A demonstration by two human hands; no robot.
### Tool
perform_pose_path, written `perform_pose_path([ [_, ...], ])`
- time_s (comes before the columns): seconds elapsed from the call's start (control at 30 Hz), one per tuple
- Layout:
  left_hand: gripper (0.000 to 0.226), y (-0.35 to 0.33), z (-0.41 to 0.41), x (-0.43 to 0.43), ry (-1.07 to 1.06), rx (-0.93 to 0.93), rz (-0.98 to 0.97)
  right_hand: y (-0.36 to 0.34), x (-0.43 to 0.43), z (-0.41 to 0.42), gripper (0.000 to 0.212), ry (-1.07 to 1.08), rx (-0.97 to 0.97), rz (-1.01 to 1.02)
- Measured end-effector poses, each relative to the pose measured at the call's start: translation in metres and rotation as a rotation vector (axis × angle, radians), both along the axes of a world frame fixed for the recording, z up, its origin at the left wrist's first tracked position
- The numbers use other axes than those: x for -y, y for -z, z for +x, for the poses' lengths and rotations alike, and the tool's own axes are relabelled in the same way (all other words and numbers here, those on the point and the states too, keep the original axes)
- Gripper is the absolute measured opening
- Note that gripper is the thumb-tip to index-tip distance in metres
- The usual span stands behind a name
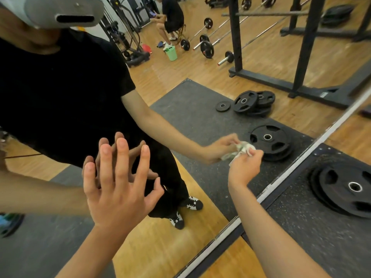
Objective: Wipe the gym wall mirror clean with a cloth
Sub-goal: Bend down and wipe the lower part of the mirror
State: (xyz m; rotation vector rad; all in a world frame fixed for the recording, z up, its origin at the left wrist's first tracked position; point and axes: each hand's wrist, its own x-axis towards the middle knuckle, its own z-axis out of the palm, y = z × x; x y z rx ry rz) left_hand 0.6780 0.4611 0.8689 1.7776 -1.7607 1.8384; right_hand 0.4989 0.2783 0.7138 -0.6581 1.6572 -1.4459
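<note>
Head view: right hand [244, 167] fingers [256, 152] pinch a crumpled pale cloth [244, 147] against the glossy mirror [180, 117]; left hand [118, 187] fingers splayed, flat on glass.

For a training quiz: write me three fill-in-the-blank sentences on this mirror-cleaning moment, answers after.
1. The right hand presses a crumpled ____ against the mirror.
2. The left hand rests on the glass with fingers ____.
3. On the mat beside the mirror lies a black weight ____.

Answers: cloth; spread; plate
</note>
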Motion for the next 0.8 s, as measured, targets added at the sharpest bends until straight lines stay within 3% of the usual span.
perform_pose_path([
  [0.07, 0.086, 0.0, 0.0, -0.001, 0.006, -0.009, 0.01, -0.022, 0.023, -0.003, 0.011, 0.14, 0.167, 0.257],
  [0.1, 0.086, 0.0, 0.0, -0.001, 0.001, -0.006, 0.009, -0.046, 0.029, 0.002, 0.014, 0.166, 0.161, 0.205],
  [0.23, 0.086, 0.0, 0.0, 0.0, -0.005, 0.002, 0.014, -0.146, -0.018, 0.027, 0.013, 0.055, -0.093, -0.437],
  [0.3, 0.087, 0.0, -0.001, 0.0, -0.001, 0.002, 0.014, -0.14, -0.047, 0.031, 0.013, -0.12, -0.318, -0.776],
  [0.37, 0.087, 0.0, 0.0, 0.0, -0.002, 0.003, 0.01, -0.091, -0.052, 0.026, 0.016, -0.238, -0.45, -0.857],
  [0.43, 0.088, -0.001, -0.001, 0.0, -0.002, 0.008, 0.004, -0.04, -0.037, 0.011, 0.016, -0.184, -0.374, -0.569],
  [0.53, 0.09, 0.001, -0.001, 0.002, -0.004, 0.014, 0.0, -0.017, -0.001, -0.01, 0.014, -0.016, -0.034, 0.092],
  [0.57, 0.09, 0.001, -0.001, 0.002, -0.007, 0.014, -0.001, -0.028, 0.012, -0.01, 0.014, 0.039, 0.038, 0.135],
  [0.67, 0.089, 0.0, 0.0, 0.001, -0.006, 0.011, 0.007, -0.099, 0.018, 0.006, 0.014, 0.139, -0.005, -0.194],
  [0.73, 0.09, 0.001, 0.0, 0.0, -0.008, 0.01, 0.01, -0.136, -0.008, 0.022, 0.012, 0.103, -0.137, -0.479],
  [0.8, 0.09, 0.001, 0.0, 0.001, -0.011, 0.01, 0.01, -0.129, -0.028, 0.027, 0.012, 0.027, -0.339, -0.76],
])
